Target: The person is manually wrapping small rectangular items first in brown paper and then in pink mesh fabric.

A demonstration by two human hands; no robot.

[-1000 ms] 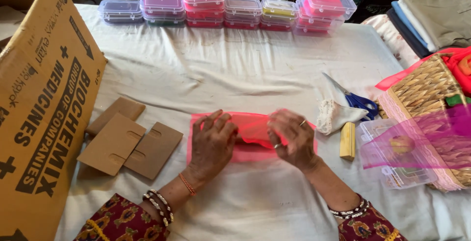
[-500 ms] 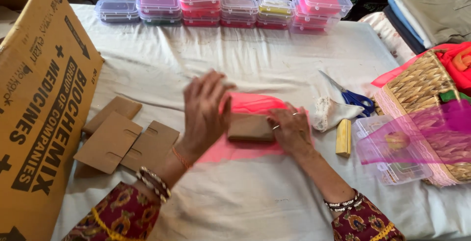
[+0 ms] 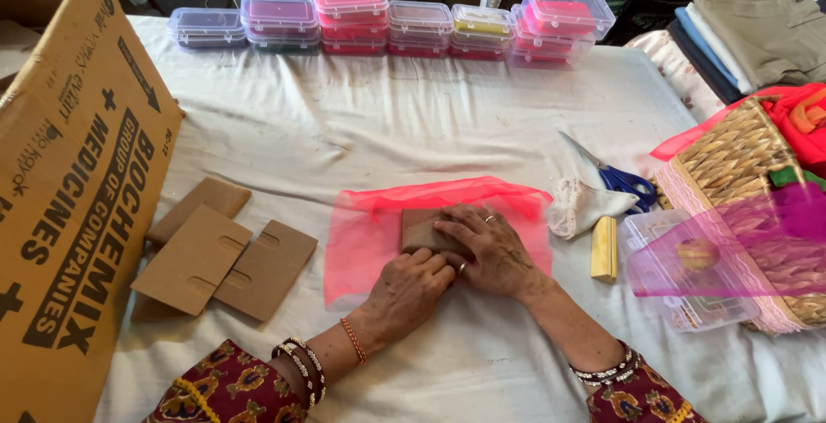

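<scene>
Head view: our left hand and right hand lie flat, fingers spread, gripping nothing, pressing a brown card onto pink cloth mid-bench. More cards lie to the left, scissors & basket to the right.

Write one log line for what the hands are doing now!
left hand: on cardboard piece | right hand: pressing cardboard piece | under it: pink sheer fabric
</scene>
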